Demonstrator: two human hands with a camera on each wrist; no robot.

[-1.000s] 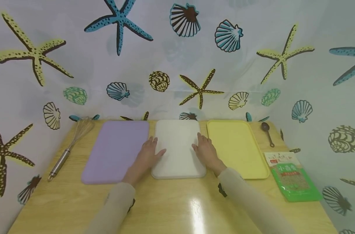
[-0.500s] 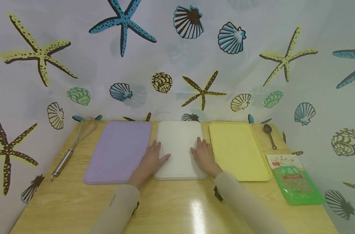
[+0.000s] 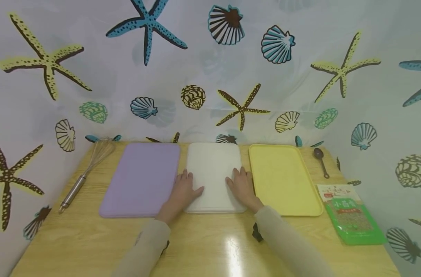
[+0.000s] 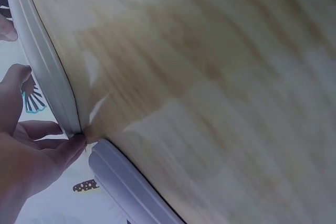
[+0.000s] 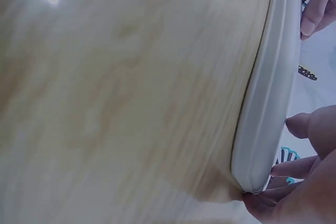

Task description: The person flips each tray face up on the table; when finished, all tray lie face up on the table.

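Observation:
In the head view a white rectangular tray [image 3: 213, 161] lies flat between a purple tray [image 3: 146, 169] and a yellow tray [image 3: 283, 177]. My left hand [image 3: 183, 192] rests on the white tray's left edge, thumb stretched over its top. On the opposite edge lies my right hand [image 3: 242, 187], its thumb pointing inward. The left wrist view shows fingers [image 4: 68, 148] touching the tray's side near the tabletop, close to the purple tray's corner. Fingers [image 5: 257, 203] touch the opposite side in the right wrist view. Both hands' fingers look relaxed; their undersides are partly hidden.
A wire whisk [image 3: 85, 173] lies at the table's left edge. To the right are a dark spoon [image 3: 320, 159] and a green packet [image 3: 352, 215] with Chinese print. A sea-patterned cloth [image 3: 210, 69] encloses the wooden table [image 3: 210, 246] at the back and sides.
Both hands have slid slightly along the white tray's edges towards the person. The trays keep their places. The head view has shifted a little.

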